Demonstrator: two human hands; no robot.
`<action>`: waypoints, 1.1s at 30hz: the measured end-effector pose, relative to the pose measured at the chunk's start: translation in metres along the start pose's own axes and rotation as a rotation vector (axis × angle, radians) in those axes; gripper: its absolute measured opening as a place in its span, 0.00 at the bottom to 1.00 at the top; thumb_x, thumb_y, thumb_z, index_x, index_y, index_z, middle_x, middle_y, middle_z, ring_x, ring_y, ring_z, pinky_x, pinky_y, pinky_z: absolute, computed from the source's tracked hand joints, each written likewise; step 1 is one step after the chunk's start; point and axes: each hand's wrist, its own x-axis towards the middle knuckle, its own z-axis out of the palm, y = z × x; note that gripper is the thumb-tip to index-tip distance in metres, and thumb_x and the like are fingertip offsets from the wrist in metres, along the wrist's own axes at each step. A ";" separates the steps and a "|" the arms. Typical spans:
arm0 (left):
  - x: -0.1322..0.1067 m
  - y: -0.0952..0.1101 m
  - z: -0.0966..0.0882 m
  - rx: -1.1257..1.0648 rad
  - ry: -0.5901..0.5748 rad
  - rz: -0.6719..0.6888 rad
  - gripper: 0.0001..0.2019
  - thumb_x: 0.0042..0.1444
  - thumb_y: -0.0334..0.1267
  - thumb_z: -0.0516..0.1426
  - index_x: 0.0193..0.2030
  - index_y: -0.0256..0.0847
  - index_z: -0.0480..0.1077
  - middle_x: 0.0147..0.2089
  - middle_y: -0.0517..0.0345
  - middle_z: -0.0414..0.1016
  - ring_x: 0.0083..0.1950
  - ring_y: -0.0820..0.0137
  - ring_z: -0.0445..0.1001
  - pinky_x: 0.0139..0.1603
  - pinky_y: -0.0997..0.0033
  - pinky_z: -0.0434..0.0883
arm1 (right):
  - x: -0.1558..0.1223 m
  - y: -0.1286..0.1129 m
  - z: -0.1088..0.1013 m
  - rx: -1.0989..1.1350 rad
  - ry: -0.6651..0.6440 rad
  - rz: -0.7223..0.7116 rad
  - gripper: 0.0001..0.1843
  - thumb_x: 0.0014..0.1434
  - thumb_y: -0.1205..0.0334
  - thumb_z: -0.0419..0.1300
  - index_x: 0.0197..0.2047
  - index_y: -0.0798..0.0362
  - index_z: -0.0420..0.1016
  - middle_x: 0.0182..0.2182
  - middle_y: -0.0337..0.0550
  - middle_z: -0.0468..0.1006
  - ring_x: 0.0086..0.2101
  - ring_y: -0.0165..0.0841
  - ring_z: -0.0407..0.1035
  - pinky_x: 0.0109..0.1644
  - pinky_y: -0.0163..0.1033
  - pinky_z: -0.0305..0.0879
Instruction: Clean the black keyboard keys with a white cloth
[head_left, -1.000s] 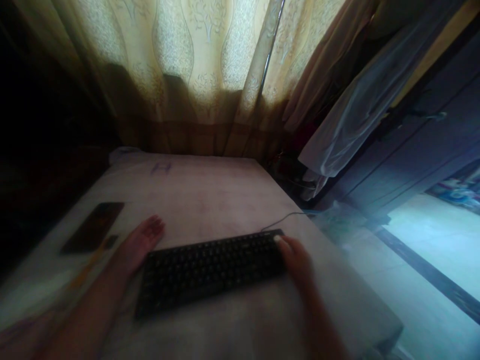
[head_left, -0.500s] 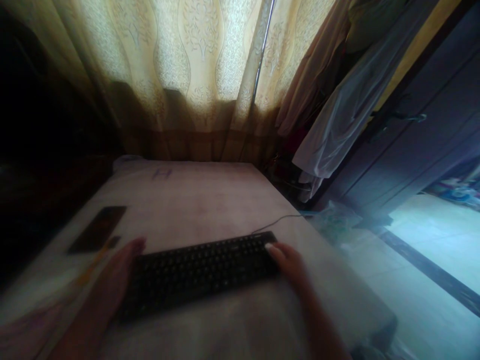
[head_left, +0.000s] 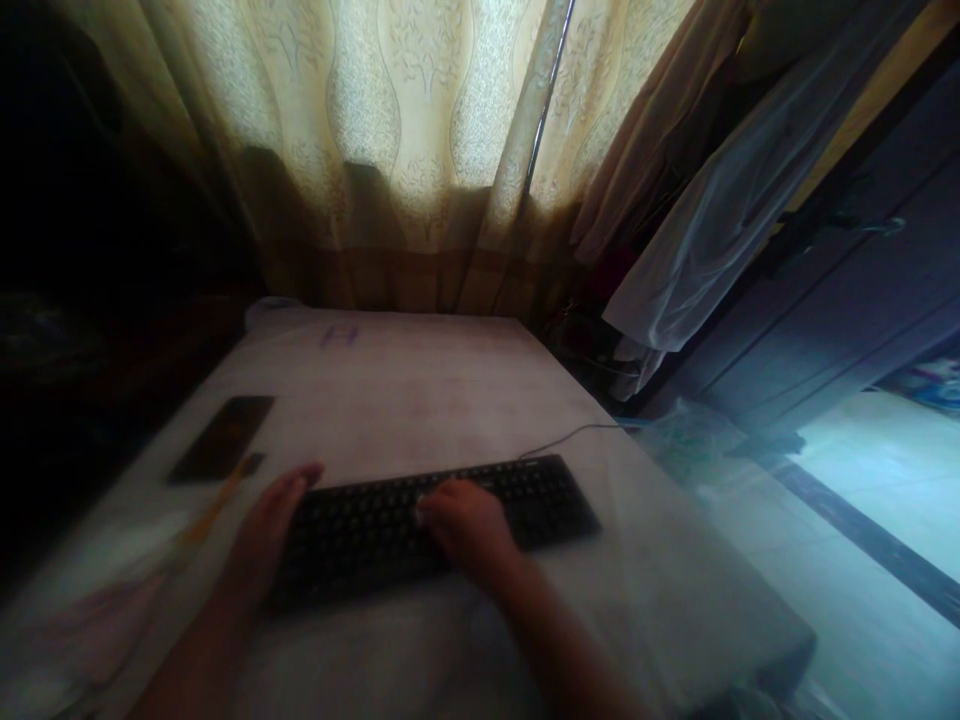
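A black keyboard (head_left: 360, 535) lies slightly slanted across the cloth-covered table, its cable (head_left: 570, 436) running off toward the right edge. My left hand (head_left: 274, 520) is closed around the keyboard's left end, fingertips at the far corner. Over the middle keys rests my right hand (head_left: 472, 525), its fingers bunched together. A small whitish bit shows at those fingertips, too blurred to name. To the left of the keyboard lie a dark flat rectangular object (head_left: 223, 438), like a phone, and a thin yellow-handled item with a dark tip (head_left: 217, 500).
A pinkish cloth or bag (head_left: 112, 625) lies at the table's near left. Curtains (head_left: 420, 130) hang behind the table (head_left: 435, 370). Hanging clothes (head_left: 690, 250), a door (head_left: 840, 290) and a clear plastic bag (head_left: 690, 440) are on the right.
My right hand has moved left from the keyboard's right end to its middle. My left hand stays at the left end. The whole view has shifted slightly.
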 end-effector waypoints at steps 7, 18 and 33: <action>-0.002 0.003 0.001 0.000 -0.009 -0.027 0.27 0.51 0.62 0.56 0.48 0.46 0.77 0.54 0.53 0.80 0.61 0.54 0.73 0.68 0.48 0.61 | -0.014 0.028 -0.020 -0.122 -0.059 0.081 0.13 0.62 0.68 0.59 0.45 0.48 0.83 0.44 0.46 0.80 0.43 0.38 0.73 0.45 0.37 0.66; -0.003 0.006 0.002 -0.006 -0.003 -0.043 0.28 0.51 0.63 0.57 0.48 0.45 0.77 0.53 0.52 0.80 0.60 0.54 0.73 0.67 0.50 0.63 | -0.018 0.031 -0.033 -0.155 -0.055 0.149 0.14 0.62 0.69 0.59 0.47 0.48 0.82 0.45 0.46 0.80 0.45 0.37 0.73 0.47 0.38 0.66; -0.005 0.005 0.002 -0.017 0.003 -0.017 0.27 0.52 0.63 0.57 0.48 0.45 0.78 0.53 0.51 0.80 0.59 0.54 0.74 0.67 0.50 0.62 | -0.011 0.020 -0.019 -0.161 -0.092 0.093 0.14 0.63 0.68 0.58 0.47 0.47 0.81 0.46 0.45 0.80 0.45 0.36 0.73 0.47 0.37 0.65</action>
